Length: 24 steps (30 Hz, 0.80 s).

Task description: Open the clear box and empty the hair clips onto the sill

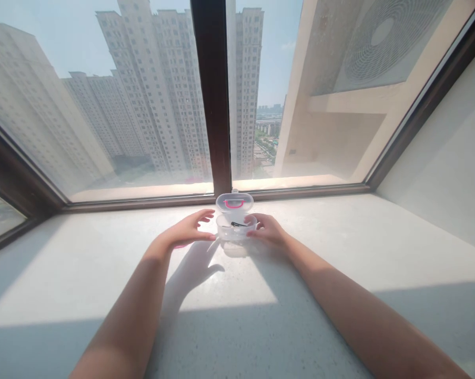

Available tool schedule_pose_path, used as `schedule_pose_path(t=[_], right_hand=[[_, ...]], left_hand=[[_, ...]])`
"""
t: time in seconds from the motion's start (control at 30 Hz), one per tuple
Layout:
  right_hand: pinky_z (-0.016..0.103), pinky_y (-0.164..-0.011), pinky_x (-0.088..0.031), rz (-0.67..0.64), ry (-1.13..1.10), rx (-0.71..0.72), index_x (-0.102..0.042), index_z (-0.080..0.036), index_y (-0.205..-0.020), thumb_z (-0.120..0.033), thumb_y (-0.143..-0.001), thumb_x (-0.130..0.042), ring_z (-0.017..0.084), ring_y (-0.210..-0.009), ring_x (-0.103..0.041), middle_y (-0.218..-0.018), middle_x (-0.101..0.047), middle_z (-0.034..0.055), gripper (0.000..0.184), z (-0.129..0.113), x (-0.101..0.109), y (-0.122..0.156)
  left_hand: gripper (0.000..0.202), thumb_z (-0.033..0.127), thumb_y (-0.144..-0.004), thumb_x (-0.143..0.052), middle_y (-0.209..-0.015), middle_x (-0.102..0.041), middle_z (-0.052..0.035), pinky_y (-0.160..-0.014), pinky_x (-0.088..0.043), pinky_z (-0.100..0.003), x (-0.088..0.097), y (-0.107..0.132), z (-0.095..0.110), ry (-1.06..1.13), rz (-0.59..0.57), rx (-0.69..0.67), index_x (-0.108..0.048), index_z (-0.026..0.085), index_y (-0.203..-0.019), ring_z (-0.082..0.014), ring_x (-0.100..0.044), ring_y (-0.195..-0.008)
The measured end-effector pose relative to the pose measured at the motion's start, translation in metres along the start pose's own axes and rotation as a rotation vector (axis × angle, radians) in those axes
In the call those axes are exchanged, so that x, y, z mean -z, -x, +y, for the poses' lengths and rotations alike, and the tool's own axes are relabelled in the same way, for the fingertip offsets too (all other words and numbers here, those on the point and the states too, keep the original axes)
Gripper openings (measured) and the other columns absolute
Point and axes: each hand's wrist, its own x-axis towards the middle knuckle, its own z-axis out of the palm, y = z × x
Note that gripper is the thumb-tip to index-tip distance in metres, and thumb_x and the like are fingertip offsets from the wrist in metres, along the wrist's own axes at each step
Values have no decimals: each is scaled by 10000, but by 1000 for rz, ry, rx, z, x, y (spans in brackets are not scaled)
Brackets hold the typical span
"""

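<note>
A small clear plastic box (226,233) stands on the white sill with its lid (234,202) swung up at the back; the lid bears a pink handle (234,206). Inside lies a slim dark item (239,225), too small to name. My right hand (268,230) grips the box's right side, thumb in front and fingers at the rim. To the left of the box, my left hand (190,227) is open, thumb and fingers apart, its tips close to the box wall. Something pink (181,246) shows partly from beneath my left hand; most of it is hidden.
The broad white sill (237,337) stretches to both sides, with sunlight and shadows across it. Right behind the box rises a dark window frame (215,105) with glass either side. A white wall (442,142) bounds the right. Tall buildings (162,95) stand outside.
</note>
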Motion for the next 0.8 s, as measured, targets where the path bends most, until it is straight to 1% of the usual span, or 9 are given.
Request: schedule_pose_path(t=[0.1,0.2,0.27,0.33,0.4,0.47,0.57,0.7,0.8], right_hand=[[333,-687,-504,89,-15,67,-699,-171,-1059,-417,-700,-798,262,-906,-657,-1016,-715,89,447,-8,-7,0],[341,-706,-500,125,-14,90,-684,-179,-1093,-436,-696,-810,263,-925,-652,-1034,-711,87,490,-14,-15,1],[336,-710,-506,82,-73,85,-676,-170,-1107,-437,-708,-805,260,-939,-649,-1040,-702,93,498,-14,-18,3],[334,-718,-519,-19,-176,63,-634,-173,-1195,-429,-717,-800,258,-973,-645,-1119,-675,109,567,-10,-19,4],[342,-733,-534,-120,-280,11,-535,-199,-1331,-412,-705,-811,249,-985,-649,-1225,-626,129,716,-2,-18,4],[351,-727,-544,-145,-348,-77,-467,-212,-1385,-398,-694,-818,226,-919,-673,-1244,-604,144,797,6,-15,2],[324,-632,-542,-109,-411,-173,-447,-212,-1377,-400,-705,-801,209,-818,-694,-1193,-616,148,782,16,-12,-1],[311,-587,-546,-97,-449,-184,-447,-214,-1358,-388,-705,-794,213,-792,-702,-1118,-643,125,760,21,-11,-3],[313,-603,-552,-107,-443,-185,-452,-216,-1354,-372,-706,-799,209,-795,-702,-1107,-650,118,751,20,-12,-2]], left_hand=[[765,212,-513,-896,-1304,-631,-148,-948,-477,-441,-23,-7,-7,155,-41,-84,-653,255,-1237,-353,-594,-1175],[690,210,-560,-885,-1282,-632,-148,-967,-466,-440,-38,-11,-15,322,-14,-136,-646,227,-1206,-340,-601,-1166],[606,228,-599,-866,-1246,-646,-140,-952,-481,-432,-41,-11,-18,366,-9,-152,-645,219,-1163,-333,-597,-1174],[561,227,-611,-857,-1224,-653,-140,-932,-499,-429,-38,-10,-19,385,-14,-156,-647,213,-1132,-340,-577,-1203],[556,205,-599,-859,-1225,-652,-146,-921,-513,-428,-26,-6,-18,404,-15,-146,-657,207,-1116,-352,-546,-1242],[519,182,-576,-866,-1203,-664,-150,-895,-533,-416,-8,-1,-16,445,11,-110,-683,199,-1061,-361,-534,-1255],[589,158,-532,-884,-1146,-696,-142,-854,-556,-398,25,10,-15,486,131,-64,-687,196,-1086,-348,-610,-1153],[668,129,-493,-891,-1139,-709,-118,-783,-575,-332,66,26,-17,471,320,-68,-678,204,-1122,-307,-657,-1058],[662,99,-493,-887,-1076,-728,-69,-767,-571,-276,85,38,-18,464,371,-73,-673,224,-1106,-251,-669,-1007]])
